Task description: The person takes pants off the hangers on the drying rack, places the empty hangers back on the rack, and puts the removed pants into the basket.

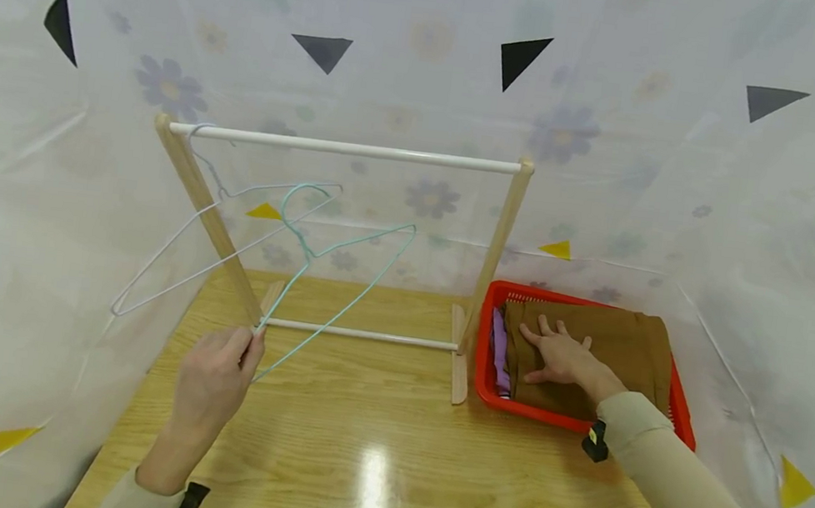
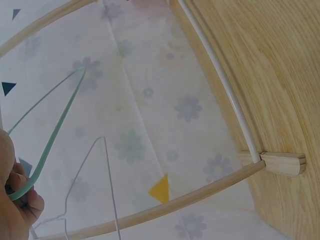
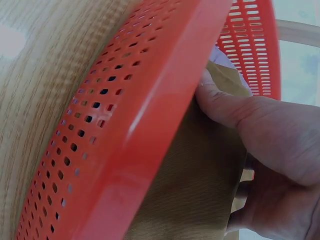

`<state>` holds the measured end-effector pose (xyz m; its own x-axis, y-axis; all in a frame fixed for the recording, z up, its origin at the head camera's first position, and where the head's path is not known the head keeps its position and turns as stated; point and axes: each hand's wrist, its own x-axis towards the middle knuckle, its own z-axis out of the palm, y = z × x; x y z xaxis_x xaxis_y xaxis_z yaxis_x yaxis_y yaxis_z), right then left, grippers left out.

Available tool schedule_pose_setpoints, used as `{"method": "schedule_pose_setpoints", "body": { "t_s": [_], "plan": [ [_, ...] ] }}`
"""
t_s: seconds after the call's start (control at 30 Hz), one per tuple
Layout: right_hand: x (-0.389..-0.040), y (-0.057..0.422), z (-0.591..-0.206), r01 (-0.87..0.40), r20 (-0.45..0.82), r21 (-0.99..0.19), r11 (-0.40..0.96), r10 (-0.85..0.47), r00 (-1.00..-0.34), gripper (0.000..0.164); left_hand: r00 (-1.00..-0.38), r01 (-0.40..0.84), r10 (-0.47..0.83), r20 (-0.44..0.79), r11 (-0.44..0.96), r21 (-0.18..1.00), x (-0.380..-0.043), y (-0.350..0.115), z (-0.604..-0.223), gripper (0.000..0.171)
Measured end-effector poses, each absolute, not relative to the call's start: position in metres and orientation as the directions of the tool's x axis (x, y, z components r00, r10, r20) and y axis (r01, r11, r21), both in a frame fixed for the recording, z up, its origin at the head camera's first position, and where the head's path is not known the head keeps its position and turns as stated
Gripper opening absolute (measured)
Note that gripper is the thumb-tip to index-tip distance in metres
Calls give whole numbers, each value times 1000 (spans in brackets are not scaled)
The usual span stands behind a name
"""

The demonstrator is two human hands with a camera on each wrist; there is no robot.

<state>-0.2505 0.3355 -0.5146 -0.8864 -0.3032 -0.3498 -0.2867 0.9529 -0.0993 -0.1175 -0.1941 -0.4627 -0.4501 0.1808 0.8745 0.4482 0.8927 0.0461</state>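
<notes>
My left hand (image 1: 216, 371) grips a mint-green clothes hanger (image 1: 352, 302) by one lower corner, its hook pointing up and away. In the left wrist view the hanger (image 2: 59, 125) runs out from between the curled fingers. My right hand (image 1: 563, 360) lies with fingers spread on a folded brown garment (image 1: 627, 346) inside a red basket (image 1: 533, 412). Close up in the right wrist view, the thumb rests on the brown cloth (image 3: 190, 185) near the basket's rim. A purple folded cloth (image 1: 498, 348) shows at the basket's left side, partly covered by the brown one.
A wooden rack with a white top rail (image 1: 359, 150) stands at the back of the wooden table (image 1: 324, 454). From the rail's left end hangs a pale lilac hanger (image 1: 175, 240), just left of the green one. Flower-patterned sheeting (image 1: 429, 64) encloses the table.
</notes>
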Motion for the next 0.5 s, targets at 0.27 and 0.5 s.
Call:
{"method": "schedule_pose_setpoints", "body": {
  "t_s": [0.27,0.5],
  "plan": [
    [-252,336,-520,-277,-353,-111,954,-299,-887,105,-467,450,176,867,891,61,-116,-192,-462,54],
    [-250,338,-516,-282,-338,-135,950,-312,-888,107,-460,449,191,867,893,42,-117,-193,-463,52]
  ]
}}
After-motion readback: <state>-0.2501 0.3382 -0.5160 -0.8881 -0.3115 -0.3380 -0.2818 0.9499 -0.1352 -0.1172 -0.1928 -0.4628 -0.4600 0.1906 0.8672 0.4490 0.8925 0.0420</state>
